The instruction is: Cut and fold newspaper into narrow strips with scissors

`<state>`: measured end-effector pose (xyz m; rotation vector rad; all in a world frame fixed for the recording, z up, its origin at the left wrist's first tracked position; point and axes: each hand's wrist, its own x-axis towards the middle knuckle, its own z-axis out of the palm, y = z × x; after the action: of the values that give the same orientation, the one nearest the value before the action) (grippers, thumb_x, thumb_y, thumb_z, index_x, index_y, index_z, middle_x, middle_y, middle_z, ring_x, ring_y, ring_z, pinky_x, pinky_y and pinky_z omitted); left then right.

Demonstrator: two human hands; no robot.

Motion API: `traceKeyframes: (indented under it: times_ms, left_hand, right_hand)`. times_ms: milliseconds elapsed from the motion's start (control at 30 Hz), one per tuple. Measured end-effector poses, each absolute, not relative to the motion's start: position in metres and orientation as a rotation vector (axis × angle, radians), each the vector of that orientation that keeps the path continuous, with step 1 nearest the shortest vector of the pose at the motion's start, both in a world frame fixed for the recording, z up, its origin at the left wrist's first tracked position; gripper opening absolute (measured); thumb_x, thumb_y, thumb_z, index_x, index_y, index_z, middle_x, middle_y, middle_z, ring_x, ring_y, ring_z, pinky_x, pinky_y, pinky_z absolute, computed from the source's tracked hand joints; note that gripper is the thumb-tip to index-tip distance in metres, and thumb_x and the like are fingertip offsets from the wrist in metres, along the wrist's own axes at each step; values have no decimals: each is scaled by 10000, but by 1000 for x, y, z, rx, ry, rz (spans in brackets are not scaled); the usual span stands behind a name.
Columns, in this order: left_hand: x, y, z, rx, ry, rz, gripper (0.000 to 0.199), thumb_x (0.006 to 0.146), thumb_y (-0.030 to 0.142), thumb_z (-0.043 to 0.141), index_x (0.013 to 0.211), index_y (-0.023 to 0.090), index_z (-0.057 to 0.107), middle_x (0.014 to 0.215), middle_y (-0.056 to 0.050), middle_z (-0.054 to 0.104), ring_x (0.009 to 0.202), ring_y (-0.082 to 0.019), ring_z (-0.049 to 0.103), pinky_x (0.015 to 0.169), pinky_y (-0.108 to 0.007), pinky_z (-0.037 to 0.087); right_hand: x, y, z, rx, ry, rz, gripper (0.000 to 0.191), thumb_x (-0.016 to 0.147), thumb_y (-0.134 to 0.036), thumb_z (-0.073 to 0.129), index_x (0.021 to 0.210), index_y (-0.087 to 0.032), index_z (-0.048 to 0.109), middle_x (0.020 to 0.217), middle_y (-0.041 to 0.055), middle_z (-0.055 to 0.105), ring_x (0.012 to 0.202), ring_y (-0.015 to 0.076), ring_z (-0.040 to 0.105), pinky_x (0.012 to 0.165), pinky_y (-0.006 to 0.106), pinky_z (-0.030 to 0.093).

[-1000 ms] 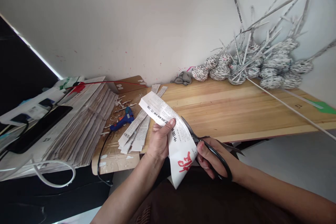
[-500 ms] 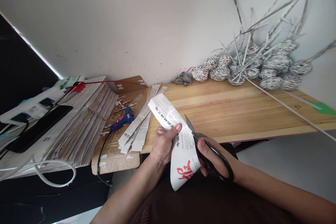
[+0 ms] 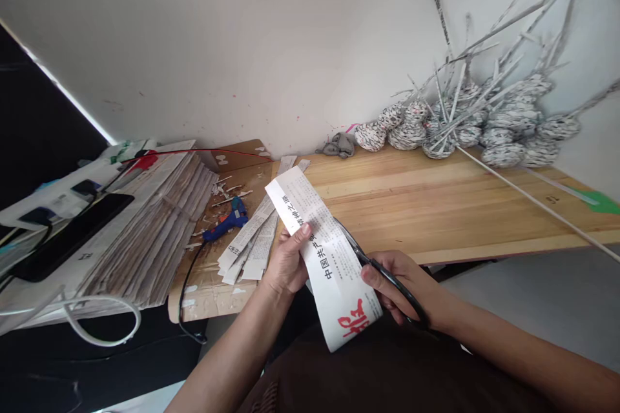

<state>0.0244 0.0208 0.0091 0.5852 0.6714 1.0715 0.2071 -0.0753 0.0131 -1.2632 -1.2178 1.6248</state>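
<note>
My left hand (image 3: 289,260) pinches the left edge of a folded piece of newspaper (image 3: 334,271), thumb on top. The paper carries black Chinese characters and large red ones near its lower end, which curls. My right hand (image 3: 400,287) is closed around the black handles of a pair of scissors (image 3: 358,248). Their blades lie at the paper's right edge, the lower one hidden behind it. Beyond my left hand, several cut newspaper strips (image 3: 256,242) lie in an overlapping pile on the table.
A blue glue gun (image 3: 225,222) rests on cardboard (image 3: 220,297) among paper scraps. To the left stands a tall newspaper stack (image 3: 159,232) with a black phone-like slab (image 3: 72,235) and cables on it. Woven paper gourd shapes (image 3: 508,119) with protruding paper rods line the wooden table's (image 3: 411,206) back right.
My left hand has shifted slightly left and the newspaper piece has turned flatter, showing more print. The scissor blades have moved onto the paper's right edge and look more closed.
</note>
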Motion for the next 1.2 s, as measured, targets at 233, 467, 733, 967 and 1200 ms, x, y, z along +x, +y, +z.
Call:
traceKeyframes:
  times_ms: [233, 467, 733, 967, 1200]
  left_hand:
    - [20, 36, 25, 667, 697, 1242, 415, 462, 203, 994, 783, 168, 733, 733, -3, 772, 636, -145, 705, 662, -254, 589]
    - [30, 31, 26, 703, 732, 1320, 379, 495, 173, 980, 805, 161, 764, 791, -18, 796, 688, -141, 729, 697, -242, 601]
    - [39, 18, 10, 741, 687, 1234, 342, 592, 185, 941, 875, 174, 748, 842, -30, 796, 729, -176, 744, 739, -302, 605]
    - [43, 12, 11, 733, 735, 1221, 414, 603, 221, 935, 957, 170, 725, 905, -54, 799, 844, -238, 766, 835, -370, 602]
    - [41, 15, 11, 720, 734, 1217, 408, 613, 195, 927, 956, 169, 708, 888, -51, 789, 806, -216, 756, 840, -374, 604]
  right_hand:
    - [211, -77, 12, -1343, -1280, 1629, 553, 797, -684, 698, 656, -213, 443, 481, -89, 421, 354, 55, 391, 352, 186, 324]
    - [207, -78, 12, -1188, -1400, 1576, 585, 870, -768, 548, 741, -201, 483, 556, -62, 452, 423, 68, 407, 405, 210, 325]
    - [201, -74, 12, -1074, -1387, 1564, 641, 916, -796, 422, 715, -191, 500, 630, -15, 516, 494, 100, 509, 502, 253, 386]
    - [198, -73, 16, -1032, -1382, 1514, 660, 934, -798, 367, 711, -195, 511, 598, -12, 530, 502, 109, 528, 526, 262, 430]
    - [197, -77, 17, -1178, -1286, 1565, 715, 795, -914, 436, 624, -220, 427, 474, -63, 429, 337, 73, 419, 354, 223, 302]
